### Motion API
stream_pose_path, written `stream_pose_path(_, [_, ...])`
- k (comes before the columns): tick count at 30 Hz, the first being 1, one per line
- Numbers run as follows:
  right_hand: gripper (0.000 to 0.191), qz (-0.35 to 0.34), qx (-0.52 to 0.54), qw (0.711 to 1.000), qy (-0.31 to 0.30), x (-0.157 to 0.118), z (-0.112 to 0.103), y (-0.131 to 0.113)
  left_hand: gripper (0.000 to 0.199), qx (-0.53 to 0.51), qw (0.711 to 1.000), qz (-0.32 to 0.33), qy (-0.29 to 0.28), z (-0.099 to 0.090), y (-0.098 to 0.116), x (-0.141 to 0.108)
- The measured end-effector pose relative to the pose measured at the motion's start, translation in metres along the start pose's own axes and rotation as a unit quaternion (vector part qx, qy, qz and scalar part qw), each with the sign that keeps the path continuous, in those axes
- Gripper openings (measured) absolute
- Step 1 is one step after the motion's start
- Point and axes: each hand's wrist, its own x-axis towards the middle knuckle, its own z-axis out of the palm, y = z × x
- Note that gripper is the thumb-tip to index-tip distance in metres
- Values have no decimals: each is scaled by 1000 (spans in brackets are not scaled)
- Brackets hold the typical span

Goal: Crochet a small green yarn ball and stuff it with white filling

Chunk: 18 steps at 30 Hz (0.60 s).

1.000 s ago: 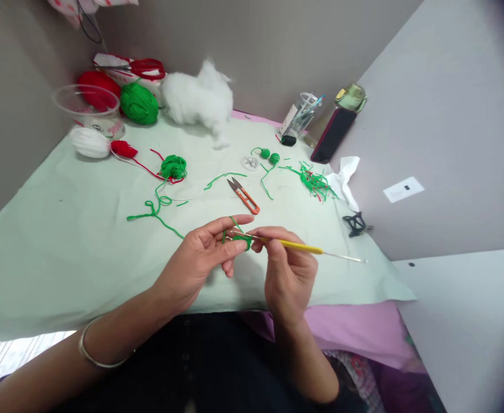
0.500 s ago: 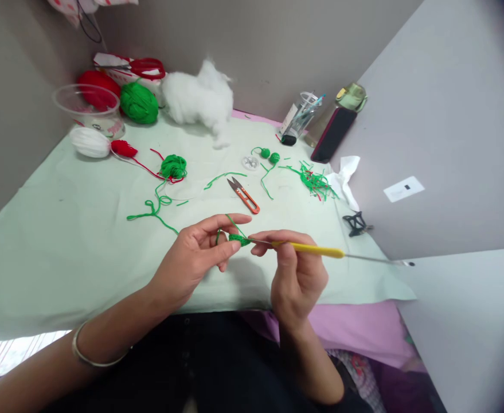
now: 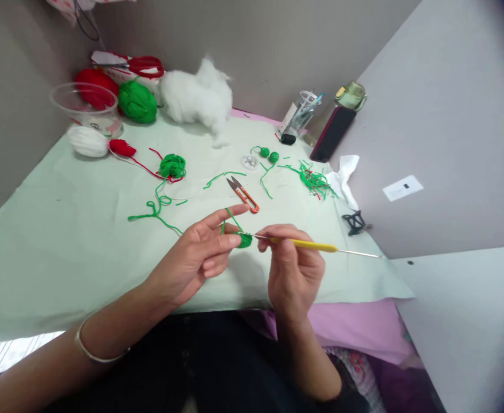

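While my left hand (image 3: 195, 255) pinches the small green crocheted piece (image 3: 243, 240) above the worktop's six o'clock edge and my right-hand fingers (image 3: 277, 244) clamp the yellow-handled crochet hook (image 3: 309, 246), I judge a hard tug could slip the loop.

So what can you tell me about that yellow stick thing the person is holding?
It is a crochet hook: a thin silvery metal rod with a yellow grip around its middle. It lies almost level above the pale green cloth. The right hand pinches the grip's near end between thumb and fingers. Its working tip pokes into the small green crocheted piece that the left hand pinches. The bare far end points right, touching nothing.
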Motion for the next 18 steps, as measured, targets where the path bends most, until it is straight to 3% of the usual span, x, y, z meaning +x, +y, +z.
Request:
stream_pose_path(4, [21,-1,-51,998,-38,-3,2,3,45,86,995,42,26,5,-5,-2])
stream_pose_path(7, [30,-111,-171,978,-42,-11,1,6,50,97,993,49,45,7,-8,-2])
stream_pose_path(10, [39,-193,-236,952,-38,-13,-1,7,45,42,999,-11,22,6,-7,0])
stream_pose_path(12, [34,-143,-185,972,-16,-11,-4,6,36,-3,999,-30,11,4,-5,2])
stream_pose_path(14, [27,-48,-82,995,14,-6,-5,3,28,-29,999,-17,12,1,-3,3])
stream_pose_path(18, [18,60,41,997,-4,-1,-5,1,28,27,999,19,17,1,-4,2])
